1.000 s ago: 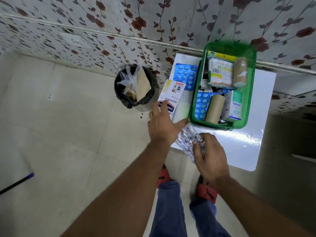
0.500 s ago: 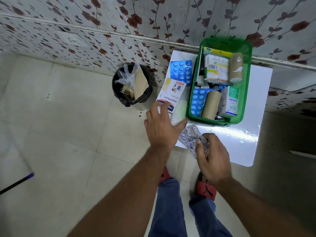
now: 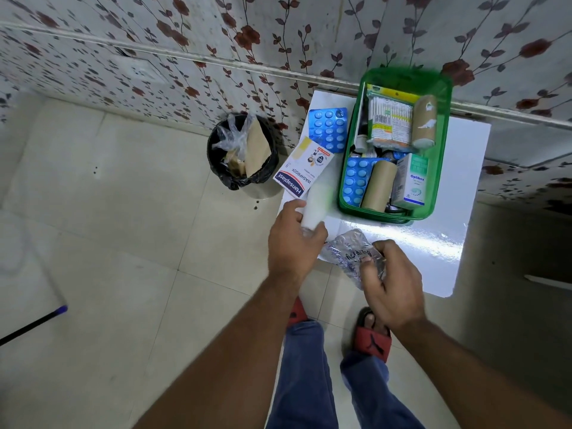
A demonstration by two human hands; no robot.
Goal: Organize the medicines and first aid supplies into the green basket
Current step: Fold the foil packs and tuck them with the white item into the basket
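Note:
The green basket (image 3: 439,187) stands on a small white table (image 3: 439,255) against the wall. It holds cotton buds, two brown bandage rolls, a blue blister strip and an Optibex box. Left of it lie a blue tablet strip (image 3: 327,129) and a Hansaplast box (image 3: 305,170). My left hand (image 3: 294,243) grips a white roll (image 3: 315,205) at the table's left edge. My right hand (image 3: 391,286) holds a crumpled clear plastic packet (image 3: 346,253) with handwriting on it at the table's front edge.
A black bin (image 3: 241,153) lined with a bag, holding paper and plastic, stands on the tiled floor left of the table. The flowered wall runs behind the table. My feet in red sandals (image 3: 373,335) are below the table's front edge.
My left hand has drawn back off the Hansaplast box and closed around the white roll. My right hand keeps hold of the plastic packet.

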